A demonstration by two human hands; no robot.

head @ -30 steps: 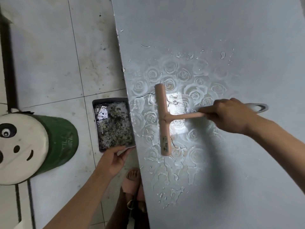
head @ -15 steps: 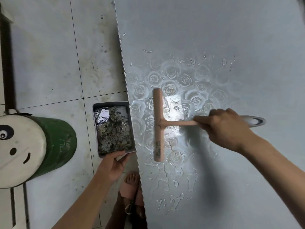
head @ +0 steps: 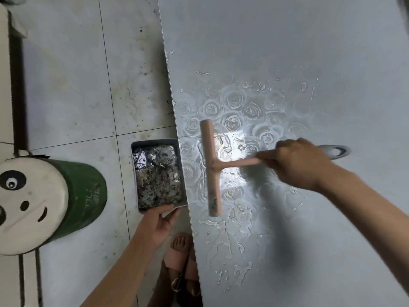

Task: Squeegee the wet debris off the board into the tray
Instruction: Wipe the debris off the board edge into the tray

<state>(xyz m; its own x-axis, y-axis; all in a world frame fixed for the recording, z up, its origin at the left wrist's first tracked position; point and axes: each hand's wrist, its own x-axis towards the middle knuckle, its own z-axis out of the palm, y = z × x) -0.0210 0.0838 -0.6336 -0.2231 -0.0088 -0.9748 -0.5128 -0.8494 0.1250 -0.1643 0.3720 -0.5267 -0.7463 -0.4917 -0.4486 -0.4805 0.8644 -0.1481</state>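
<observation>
Nearest, just below the tray (head: 152, 142), a foot in a pink sandal (head: 177, 261) stands on the tiled floor (head: 66, 85). The left hand (head: 158, 224) holds the tray's near edge, with the thumb on top and the fingers curled under it.

The tray is a small grey box with straight walls. Its right side sits right against the edge of the board (head: 287, 41). It is full of dark, crumbly, wet debris (head: 159, 185) that shines in spots.

Right of the tray, the squeegee (head: 212, 167) is on the board. It is pink and shaped like a T. Its long blade runs alongside the tray, near it but apart. The right hand (head: 298, 165) has its fingers wrapped tight round the thin pink handle, and a grey loop end (head: 336, 151) sticks out past it.

The board is flat, smooth and grey, with pale roses (head: 234, 99) and thin wet puddles (head: 221, 227).

Left of the tray stands a round green drum (head: 86, 193) with a white panda face. Past the tray, the pale floor tiles are smudged with dirt.
</observation>
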